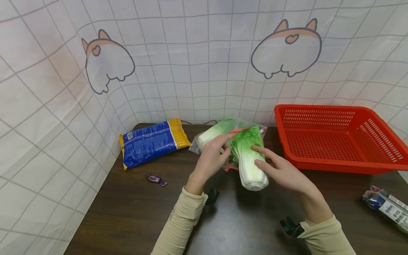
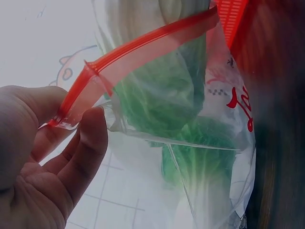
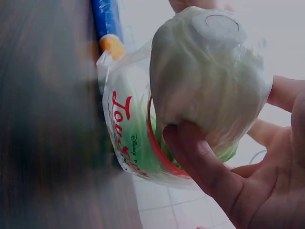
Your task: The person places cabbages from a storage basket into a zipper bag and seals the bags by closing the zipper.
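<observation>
My left hand pinches the red zip edge of a clear zip bag between thumb and fingers. My right hand grips a napa cabbage, its thumb and fingers round the white lower part. The cabbage's green leafy end lies within the bag's red-edged mouth, while its white base sticks out toward me. Inside the bag lies a second napa cabbage, seen through the clear plastic. Red lettering shows on the bag's side in the right wrist view.
A red plastic basket stands at the back right. To the left lie a blue and yellow packet and a small purple-wrapped candy. Another labelled package lies at the right edge. White grid-patterned cloth hangs behind the dark table.
</observation>
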Action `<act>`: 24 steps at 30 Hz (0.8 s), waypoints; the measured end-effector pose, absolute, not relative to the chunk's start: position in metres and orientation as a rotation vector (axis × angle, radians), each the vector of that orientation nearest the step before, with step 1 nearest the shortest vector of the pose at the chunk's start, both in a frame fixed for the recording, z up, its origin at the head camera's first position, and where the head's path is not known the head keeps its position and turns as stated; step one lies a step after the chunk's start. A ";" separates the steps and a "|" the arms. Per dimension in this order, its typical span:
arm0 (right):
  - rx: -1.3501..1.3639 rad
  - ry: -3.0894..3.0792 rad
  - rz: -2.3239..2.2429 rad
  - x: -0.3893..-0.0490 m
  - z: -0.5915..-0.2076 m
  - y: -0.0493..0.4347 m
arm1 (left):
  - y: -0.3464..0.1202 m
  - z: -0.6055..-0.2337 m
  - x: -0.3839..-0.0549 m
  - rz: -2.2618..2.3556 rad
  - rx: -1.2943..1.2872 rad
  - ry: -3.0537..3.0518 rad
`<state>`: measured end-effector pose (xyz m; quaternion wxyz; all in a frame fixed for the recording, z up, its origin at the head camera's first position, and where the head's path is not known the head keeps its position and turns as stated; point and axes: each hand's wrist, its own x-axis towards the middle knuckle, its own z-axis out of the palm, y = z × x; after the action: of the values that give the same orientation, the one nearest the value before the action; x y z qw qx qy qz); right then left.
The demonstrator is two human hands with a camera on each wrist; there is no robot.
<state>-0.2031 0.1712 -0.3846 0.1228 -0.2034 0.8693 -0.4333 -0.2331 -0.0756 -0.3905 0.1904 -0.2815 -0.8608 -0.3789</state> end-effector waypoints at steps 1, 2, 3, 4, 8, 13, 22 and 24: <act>-0.578 2.558 -1.250 -0.203 -0.385 0.171 | -0.075 -0.390 -0.233 -1.070 -0.792 -2.426; -0.568 2.574 -1.242 -0.203 -0.386 0.170 | -0.075 -0.390 -0.233 -1.072 -0.795 -2.427; -0.556 2.589 -1.237 -0.203 -0.386 0.170 | -0.074 -0.391 -0.233 -1.074 -0.798 -2.428; -0.555 2.617 -1.220 -0.203 -0.386 0.169 | -0.074 -0.391 -0.232 -1.075 -0.804 -2.427; -0.551 2.738 -1.133 -0.204 -0.387 0.165 | -0.071 -0.392 -0.231 -1.069 -0.836 -2.421; -0.589 2.675 -1.166 -0.205 -0.388 0.165 | -0.069 -0.395 -0.232 -1.062 -0.844 -2.425; -0.622 2.653 -1.145 -0.206 -0.380 0.167 | -0.069 -0.393 -0.232 -1.046 -0.825 -2.406; -0.609 2.728 -1.055 -0.208 -0.377 0.164 | -0.069 -0.393 -0.232 -1.036 -0.841 -2.389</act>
<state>-0.2077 0.1642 -0.3774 0.0769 -0.2033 0.9104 -0.3520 -0.2321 -0.0685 -0.3934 0.2013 -0.3010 -0.8552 -0.3708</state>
